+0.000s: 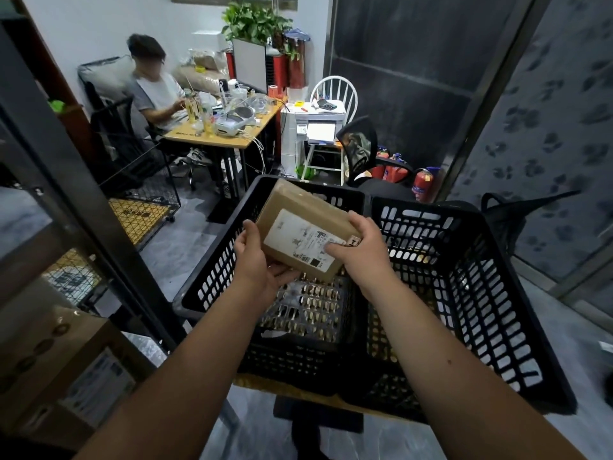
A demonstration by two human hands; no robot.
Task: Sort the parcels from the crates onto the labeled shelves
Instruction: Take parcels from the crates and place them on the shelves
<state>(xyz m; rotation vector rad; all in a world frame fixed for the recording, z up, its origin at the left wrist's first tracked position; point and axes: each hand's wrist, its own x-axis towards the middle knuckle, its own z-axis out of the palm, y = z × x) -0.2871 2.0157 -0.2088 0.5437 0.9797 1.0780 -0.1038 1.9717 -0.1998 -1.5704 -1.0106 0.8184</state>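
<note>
Now, parcel (pixel 303 224) at frame centre above my two crates (pixel 464 277), my left hand (pixel 257 260) cupping its lower left edge, right hand (pixel 361 244) gripping its right end, label up.

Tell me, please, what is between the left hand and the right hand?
In the head view, the brown parcel with a white label sits between the left hand and the right hand, held above the black crate.
</note>
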